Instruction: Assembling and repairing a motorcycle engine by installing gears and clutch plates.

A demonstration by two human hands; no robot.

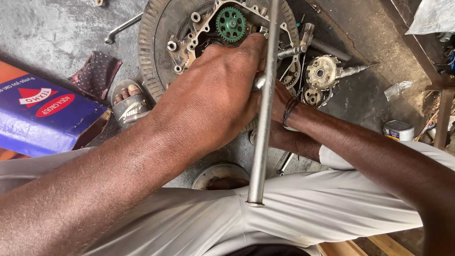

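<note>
The left hand (213, 95) lies knuckles-up across the engine casing (189, 33), fingers curled down around something beneath the palm that stays hidden. The right hand (277, 102) is mostly covered by the left hand and by the long steel bar (263, 118); whether it grips anything cannot be told. The bar runs from the casing down to the lap, where its lower end rests on the light trousers (303, 208). A green gear (231, 23) sits in the open casing, inside the toothed flywheel rim (148, 47). To the right lie a round metal part with a shaft (324, 71) and a small white tin (398, 129), its contents not visible. A blue cardboard box (42, 118) lies at the left, its open end dark, beside a sandalled foot (127, 102).
</note>
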